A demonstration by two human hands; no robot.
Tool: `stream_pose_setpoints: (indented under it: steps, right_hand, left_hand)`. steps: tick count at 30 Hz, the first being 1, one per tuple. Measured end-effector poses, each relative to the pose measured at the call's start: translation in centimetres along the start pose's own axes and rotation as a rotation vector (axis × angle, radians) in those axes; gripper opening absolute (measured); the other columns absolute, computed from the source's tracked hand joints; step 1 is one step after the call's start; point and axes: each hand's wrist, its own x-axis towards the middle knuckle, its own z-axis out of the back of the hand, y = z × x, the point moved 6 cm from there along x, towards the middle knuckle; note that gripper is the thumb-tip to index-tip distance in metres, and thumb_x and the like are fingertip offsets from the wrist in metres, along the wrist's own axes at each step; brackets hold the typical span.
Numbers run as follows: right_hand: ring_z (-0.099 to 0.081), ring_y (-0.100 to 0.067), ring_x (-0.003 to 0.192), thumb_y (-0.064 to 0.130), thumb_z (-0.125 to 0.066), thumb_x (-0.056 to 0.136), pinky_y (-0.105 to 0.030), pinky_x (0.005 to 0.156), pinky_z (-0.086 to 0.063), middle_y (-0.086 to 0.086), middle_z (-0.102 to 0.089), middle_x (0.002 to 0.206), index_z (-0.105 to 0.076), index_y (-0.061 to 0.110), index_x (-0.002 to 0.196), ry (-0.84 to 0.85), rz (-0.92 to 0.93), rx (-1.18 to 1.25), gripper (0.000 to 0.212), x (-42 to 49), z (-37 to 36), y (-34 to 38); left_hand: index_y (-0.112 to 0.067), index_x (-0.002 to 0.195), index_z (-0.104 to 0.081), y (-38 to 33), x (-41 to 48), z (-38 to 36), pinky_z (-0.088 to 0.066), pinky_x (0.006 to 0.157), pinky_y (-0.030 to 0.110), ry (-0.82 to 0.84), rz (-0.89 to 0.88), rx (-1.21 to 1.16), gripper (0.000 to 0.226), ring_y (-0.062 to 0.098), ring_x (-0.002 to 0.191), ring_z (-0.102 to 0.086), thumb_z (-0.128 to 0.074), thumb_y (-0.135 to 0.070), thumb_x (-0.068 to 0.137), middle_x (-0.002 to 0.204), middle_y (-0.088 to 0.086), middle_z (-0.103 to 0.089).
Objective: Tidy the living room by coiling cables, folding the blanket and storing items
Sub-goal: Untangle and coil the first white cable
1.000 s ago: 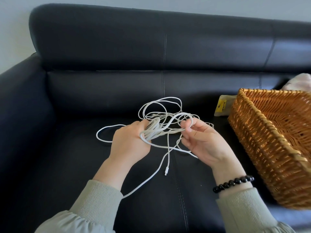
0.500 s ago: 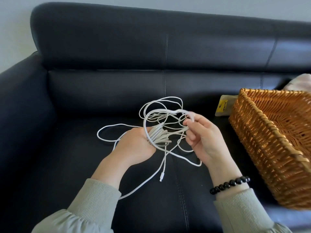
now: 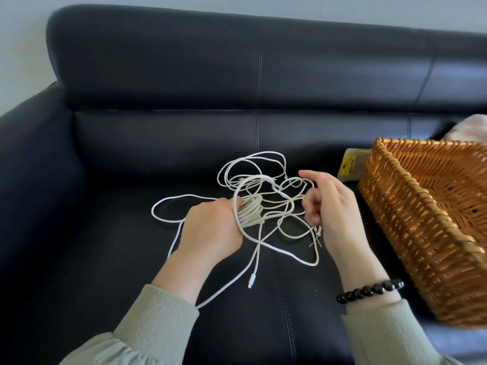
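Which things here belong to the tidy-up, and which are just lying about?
Job: white cable, left hand gripping its coil, right hand holding a strand, wicker basket for storing.
Lying about: yellow-labelled packet behind the basket, pale cloth at far right (possibly the blanket), black sofa underneath.

Free to pass over bare seat [image 3: 87, 259] left of cable tangle [image 3: 250, 212], up to armrest [image 3: 29, 167]. Blocked on the right by wicker basket [image 3: 411, 233], just beside right hand [image 3: 337, 214]. Cluttered mid-seat by loose loops reaching toward backrest [image 3: 237, 75]. Narrowed further by pouch [image 3: 349, 167] at basket's far corner.
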Motion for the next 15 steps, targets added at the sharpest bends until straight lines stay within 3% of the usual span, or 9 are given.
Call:
stream_pose_setpoints:
  steps: [4, 7, 9, 11, 13, 15]
  right_hand:
    - [-0.025, -0.012, 0.037, 0.040, -0.025, 0.103, -0.026, 0.043, -0.022, -0.001, -0.036, 0.042, -0.057, 0.025, 0.123, 0.287, -0.111, 0.022, 0.041, -0.4, -1.4, -0.7]
    - [-0.032, -0.014, 0.035, 0.045, -0.021, 0.101, -0.022, 0.039, -0.025, -0.007, -0.047, 0.046, -0.066, 0.018, 0.103, 0.407, -0.135, -0.026, 0.052, -1.0, -2.3, -0.6]
    - [-0.039, -0.016, 0.036, 0.045, -0.023, 0.101, -0.021, 0.037, -0.029, -0.012, -0.056, 0.053, -0.061, 0.008, 0.079, 0.409, -0.168, 0.035, 0.057, -1.1, -2.5, -0.5]
    - [-0.044, -0.018, 0.041, 0.040, -0.030, 0.101, -0.024, 0.039, -0.034, -0.015, -0.059, 0.058, -0.052, 0.008, 0.067, 0.328, -0.179, 0.128, 0.052, -0.8, -2.2, -0.3]
    - [-0.047, -0.017, 0.043, 0.025, -0.040, 0.101, -0.024, 0.040, -0.037, -0.013, -0.061, 0.058, -0.054, 0.007, 0.070, 0.225, -0.184, 0.177, 0.039, -0.4, -1.2, -0.3]
    - [-0.051, -0.016, 0.044, 0.006, -0.042, 0.099, -0.023, 0.041, -0.042, -0.010, -0.064, 0.060, -0.060, 0.008, 0.092, 0.187, -0.185, 0.117, 0.019, -0.1, -0.4, -0.6]
  left_hand:
    - [-0.025, 0.109, -0.056, -1.0, -0.2, -0.4, -0.031, 0.062, 0.021, 0.004, -0.067, 0.055, 0.018, 0.012, 0.072, -0.044, -0.055, -0.026, 0.091, 0.093, -0.008, -0.060]
    - [-0.026, 0.112, -0.056, -1.3, -0.2, -0.3, -0.033, 0.067, 0.022, -0.010, -0.102, 0.059, 0.021, 0.015, 0.085, -0.058, -0.055, -0.026, 0.091, 0.099, -0.007, -0.063]
    - [-0.028, 0.114, -0.055, -1.0, -0.1, -0.4, -0.034, 0.069, 0.022, 0.008, -0.077, 0.044, 0.023, 0.016, 0.088, -0.059, -0.055, -0.027, 0.092, 0.102, -0.007, -0.063]
    - [-0.028, 0.109, -0.054, -0.4, 0.0, -0.6, -0.036, 0.068, 0.024, 0.033, -0.012, 0.017, 0.018, 0.015, 0.079, -0.054, -0.055, -0.026, 0.091, 0.095, -0.008, -0.062]
    - [-0.026, 0.099, -0.053, 0.4, 0.3, -0.8, -0.038, 0.063, 0.026, 0.066, 0.088, -0.081, 0.011, 0.015, 0.071, -0.053, -0.056, -0.023, 0.089, 0.084, -0.008, -0.060]
    - [-0.026, 0.093, -0.055, 1.2, 0.4, -1.1, -0.039, 0.058, 0.027, 0.112, 0.196, -0.251, 0.010, 0.014, 0.068, -0.055, -0.057, -0.019, 0.086, 0.076, -0.007, -0.058]
